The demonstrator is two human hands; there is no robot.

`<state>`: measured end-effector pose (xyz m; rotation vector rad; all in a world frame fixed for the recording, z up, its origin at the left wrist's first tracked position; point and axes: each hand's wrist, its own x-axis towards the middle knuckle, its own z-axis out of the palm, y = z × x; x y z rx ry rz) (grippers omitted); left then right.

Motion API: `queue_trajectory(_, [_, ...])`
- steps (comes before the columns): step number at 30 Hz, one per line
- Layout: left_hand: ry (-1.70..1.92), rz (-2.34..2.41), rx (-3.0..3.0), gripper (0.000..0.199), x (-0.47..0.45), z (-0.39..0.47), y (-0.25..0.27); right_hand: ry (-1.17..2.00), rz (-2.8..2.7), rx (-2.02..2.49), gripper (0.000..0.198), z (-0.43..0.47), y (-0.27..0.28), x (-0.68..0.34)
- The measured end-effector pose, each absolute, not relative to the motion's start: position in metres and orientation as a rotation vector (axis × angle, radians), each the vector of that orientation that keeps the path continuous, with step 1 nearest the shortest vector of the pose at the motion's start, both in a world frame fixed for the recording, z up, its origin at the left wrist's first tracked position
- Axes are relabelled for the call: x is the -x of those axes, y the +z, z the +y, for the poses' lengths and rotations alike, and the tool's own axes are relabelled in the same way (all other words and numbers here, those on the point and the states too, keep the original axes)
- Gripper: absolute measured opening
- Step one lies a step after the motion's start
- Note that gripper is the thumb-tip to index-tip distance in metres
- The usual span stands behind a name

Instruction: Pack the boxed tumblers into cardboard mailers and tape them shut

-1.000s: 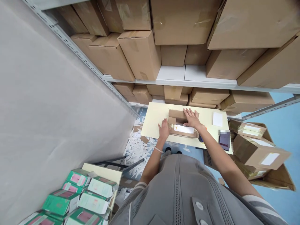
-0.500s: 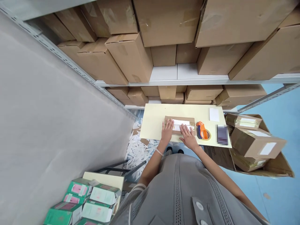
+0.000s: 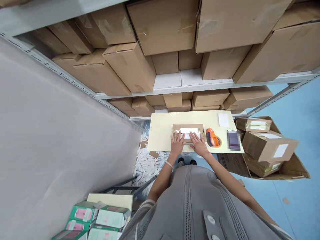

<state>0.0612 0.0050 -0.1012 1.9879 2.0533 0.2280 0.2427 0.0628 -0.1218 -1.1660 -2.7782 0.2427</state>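
Observation:
A small brown cardboard box (image 3: pixel 176 127) with clear tape lies on the pale yellow tabletop (image 3: pixel 160 140) in front of me. On its top face is a white paper label (image 3: pixel 189 130). My left hand (image 3: pixel 177 142) rests on the box's left part, fingers spread over the label's left end. Laid flat across the label's right part is my right hand (image 3: pixel 198 144), its fingers stretched out. Just right of the box sits an orange and blue tape dispenser (image 3: pixel 212 137) with a tape roll.
A white paper (image 3: pixel 223 120) and a blurred dark device (image 3: pixel 233 140) lie on the table's right side. Beyond stands a shelf rack (image 3: pixel 140 94) full of cartons. An open carton (image 3: pixel 301 170) holding taped boxes is at right; green boxes (image 3: pixel 82 213) are lower left, paper shreds (image 3: pixel 147 166) on the floor.
The camera view has shifted slightly. Both hands sit a little lower on the box, nearer its front edge, and more of the label's upper part shows. The box stays on the table.

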Motion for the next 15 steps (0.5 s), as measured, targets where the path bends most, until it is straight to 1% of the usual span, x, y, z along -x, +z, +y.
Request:
queue_trajectory(11, [0.225, 2.031, -1.995, 0.057, -0.059, 0.003, -0.098, 0.286, -2.761, 1.24, 0.075, 0.063, -0.117, -0.238])
queue_trajectory(13, [0.238, 2.028, -1.981, 0.057, -0.059, 0.003, -0.097, 0.333, -2.747, 1.161, 0.07, 0.063, -0.114, -0.245])
queue_trajectory(15, [0.245, 2.029, -1.975, 0.058, -0.059, 0.002, -0.098, 0.381, -2.674, 1.129, 0.061, 0.064, -0.114, -0.261])
